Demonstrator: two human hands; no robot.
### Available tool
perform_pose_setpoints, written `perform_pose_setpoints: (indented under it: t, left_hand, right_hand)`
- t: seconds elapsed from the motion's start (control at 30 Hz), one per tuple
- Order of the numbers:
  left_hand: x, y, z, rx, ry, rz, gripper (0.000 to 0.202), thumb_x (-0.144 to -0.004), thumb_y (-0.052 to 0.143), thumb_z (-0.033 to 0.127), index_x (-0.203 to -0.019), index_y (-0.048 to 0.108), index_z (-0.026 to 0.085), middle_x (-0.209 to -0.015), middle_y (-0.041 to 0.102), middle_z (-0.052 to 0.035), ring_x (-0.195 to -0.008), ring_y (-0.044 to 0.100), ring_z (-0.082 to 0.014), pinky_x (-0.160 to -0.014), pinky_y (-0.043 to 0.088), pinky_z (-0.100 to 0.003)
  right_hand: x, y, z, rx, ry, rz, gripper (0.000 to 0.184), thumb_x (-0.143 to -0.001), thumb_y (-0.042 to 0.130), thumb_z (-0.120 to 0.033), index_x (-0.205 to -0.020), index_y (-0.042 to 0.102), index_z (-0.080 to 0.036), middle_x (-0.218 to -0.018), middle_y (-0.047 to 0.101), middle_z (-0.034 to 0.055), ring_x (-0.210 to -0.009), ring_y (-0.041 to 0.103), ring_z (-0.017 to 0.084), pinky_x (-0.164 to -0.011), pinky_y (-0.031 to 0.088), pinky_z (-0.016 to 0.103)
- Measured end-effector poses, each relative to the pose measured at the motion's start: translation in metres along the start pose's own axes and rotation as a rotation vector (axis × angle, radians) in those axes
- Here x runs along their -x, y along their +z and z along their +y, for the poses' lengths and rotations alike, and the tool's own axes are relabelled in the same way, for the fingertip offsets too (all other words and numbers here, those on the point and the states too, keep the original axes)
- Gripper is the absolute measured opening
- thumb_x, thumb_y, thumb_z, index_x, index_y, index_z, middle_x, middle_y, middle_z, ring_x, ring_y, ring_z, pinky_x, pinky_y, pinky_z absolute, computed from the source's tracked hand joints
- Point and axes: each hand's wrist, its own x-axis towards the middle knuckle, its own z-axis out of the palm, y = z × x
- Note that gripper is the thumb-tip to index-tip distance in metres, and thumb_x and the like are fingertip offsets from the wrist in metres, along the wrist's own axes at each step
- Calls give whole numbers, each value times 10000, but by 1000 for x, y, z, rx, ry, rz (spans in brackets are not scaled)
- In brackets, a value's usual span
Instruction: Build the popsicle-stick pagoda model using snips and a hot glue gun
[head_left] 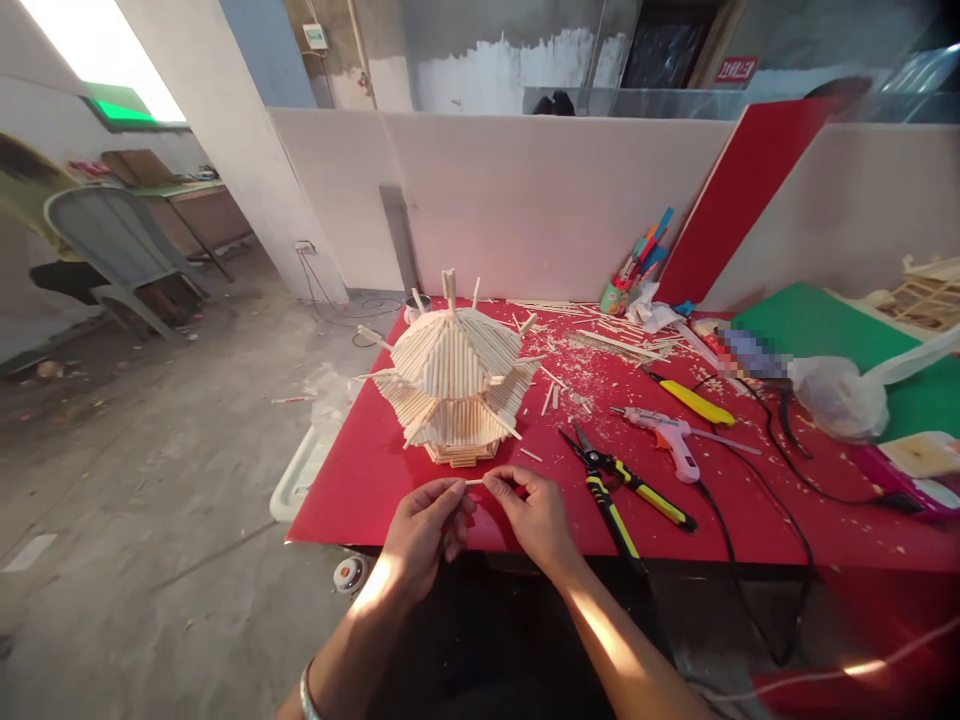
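A short, pale wooden stick (474, 482) spans the gap between my two hands at the table's front edge. My left hand (429, 522) pinches its left end between thumb and fingers. The right end is pinched by my right hand (529, 510). Just beyond them stands a pagoda model (454, 375) built of thin wooden sticks, with two tiers of sloping roof and a post at the top. Both hands are apart from the model. To the right of my right hand lie pliers (600, 470) with black and yellow handles, jaws spread.
On the red table (360, 480) rest a pink glue gun (667, 435), a yellow-handled cutter (697, 400), scattered sticks (622, 345) and shavings. A pot of coloured markers (616, 293) stands at the back. Cables trail at right. A person (37, 200) sits near a grey chair (124, 235) at far left.
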Motion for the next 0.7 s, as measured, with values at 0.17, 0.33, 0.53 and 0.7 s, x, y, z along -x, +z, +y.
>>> perform_pose_setpoints:
  t: [0.17, 0.33, 0.53, 0.7]
  left_hand:
    - [-8, -3, 9, 153, -151, 103, 108, -700, 730, 87, -742, 632, 85, -596, 626, -37, -404, 456, -49, -332, 311, -135]
    - [-9, 4, 8, 193, -129, 93, 113, -725, 724, 90, -714, 612, 107, -558, 586, 0, -391, 441, -48, -315, 275, -127]
    - [-3, 8, 0, 240, -58, 147, 132, -708, 741, 96, -741, 614, 112, -578, 612, 0, -414, 490, -55, -328, 295, -126]
    - [4, 2, -4, 247, -28, 175, 94, -761, 698, 88, -788, 609, 106, -691, 690, -67, -468, 587, -86, -367, 369, -144]
  right_hand:
    - [-4, 17, 10, 69, -65, 40, 146, -879, 642, -324, -853, 744, -223, -838, 730, 29, -801, 659, 181, -745, 487, 282]
    - [-1, 17, 8, 34, -87, 0, 148, -887, 648, -327, -847, 743, -221, -805, 724, 20, -753, 660, 163, -700, 487, 258]
    - [10, -28, 0, 325, -242, -5, 312, -927, 578, -439, -1107, 709, -221, -1054, 707, 78, -998, 640, 222, -905, 495, 345]
    - [10, -126, 28, 733, -221, 259, 491, -898, 537, -533, -1195, 669, -164, -1096, 681, 157, -1004, 619, 296, -894, 490, 438]
